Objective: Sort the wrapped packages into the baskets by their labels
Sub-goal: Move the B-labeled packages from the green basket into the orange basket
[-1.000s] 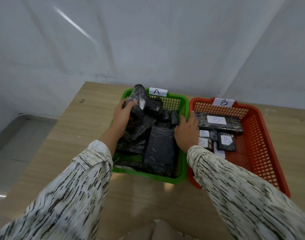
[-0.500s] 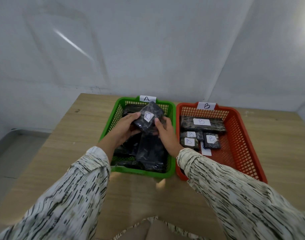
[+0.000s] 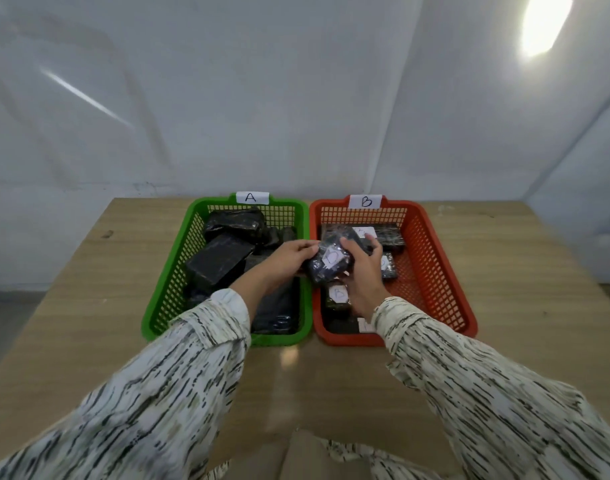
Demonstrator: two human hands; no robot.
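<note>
While left hand (image 3: pixel 290 258) holds package (image 3: pixel 330 262) edge, right hand (image 3: pixel 361 273) grips it above orange basket (image 3: pixel 432 238).

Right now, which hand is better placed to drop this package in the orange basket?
Right hand: it grips the package over the orange basket; the left hand is over the green basket.

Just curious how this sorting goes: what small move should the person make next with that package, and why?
Probably lower it into the orange basket marked B and let go. The left hand and right hand hold the package over that basket's left side; its blurred label looks like a B, not certain.
</note>
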